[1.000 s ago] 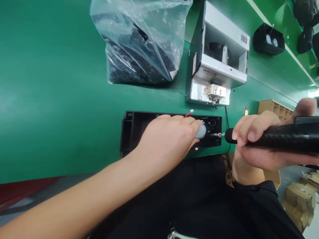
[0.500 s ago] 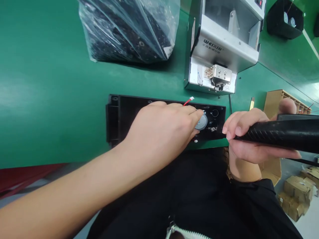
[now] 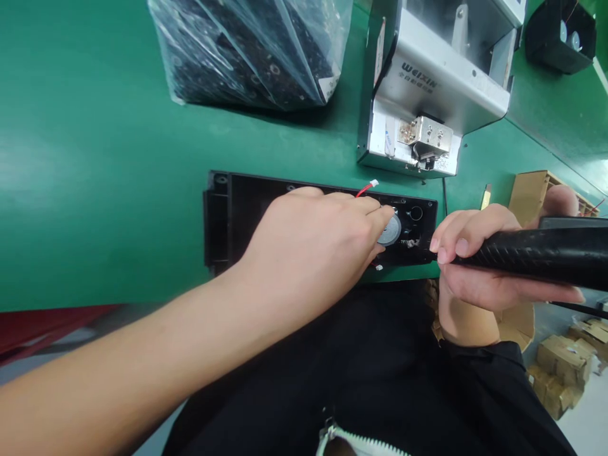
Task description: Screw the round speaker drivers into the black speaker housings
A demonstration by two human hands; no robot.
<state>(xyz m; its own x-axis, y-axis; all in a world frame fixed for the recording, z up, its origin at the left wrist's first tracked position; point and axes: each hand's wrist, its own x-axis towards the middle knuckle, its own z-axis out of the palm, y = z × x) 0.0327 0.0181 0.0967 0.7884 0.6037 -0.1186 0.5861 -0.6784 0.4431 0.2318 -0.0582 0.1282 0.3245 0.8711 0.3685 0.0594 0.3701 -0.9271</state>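
Observation:
A long black plastic housing (image 3: 237,212) lies on the green bench (image 3: 95,158) near its front edge. My left hand (image 3: 313,247) rests on the housing, fingers pressed down on a round silver disc (image 3: 390,231) with red wires. My right hand (image 3: 475,266) is closed round a black electric screwdriver (image 3: 532,250). Its bit (image 3: 412,242) points left into the right end of the housing, beside the disc.
A silver screw feeder machine (image 3: 427,82) stands behind the housing. A clear plastic bag of black parts (image 3: 251,50) sits at the back left. A black part with two round pieces (image 3: 560,31) lies at far right. Cardboard boxes (image 3: 565,373) are on the floor.
The screwdriver has moved left, so its bit now sits inside the housing's right end. My left hand stays on the disc. The view has shifted slightly.

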